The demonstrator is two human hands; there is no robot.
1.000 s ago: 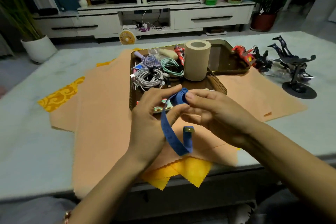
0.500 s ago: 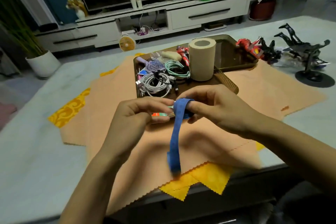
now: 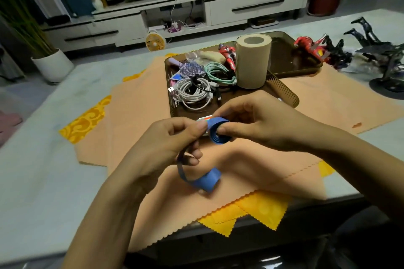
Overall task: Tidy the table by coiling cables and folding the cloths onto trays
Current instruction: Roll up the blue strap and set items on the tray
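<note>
**Coiling in progress.** Left hand [image 3: 172, 137] pinches the running length of the blue strap [image 3: 215, 137], apparently keeping it taut as it feeds; the free tail curls down toward the orange cloth [image 3: 135, 120]. Right hand [image 3: 260, 122] pinches the wound coil by its sides, likely so the turns cannot spring loose. The coil is held in the air just before the tray [image 3: 171, 109]. On the tabletop [image 3: 39, 177] at left, a yellow cloth [image 3: 85, 124] lies unfolded. In the tray, 2 coiled cables, the white cable [image 3: 194, 91] and the green cable [image 3: 218, 71], and a paper roll [image 3: 253, 61] crowd the landing space. Toy figures [image 3: 310, 47] stand at right.
</note>
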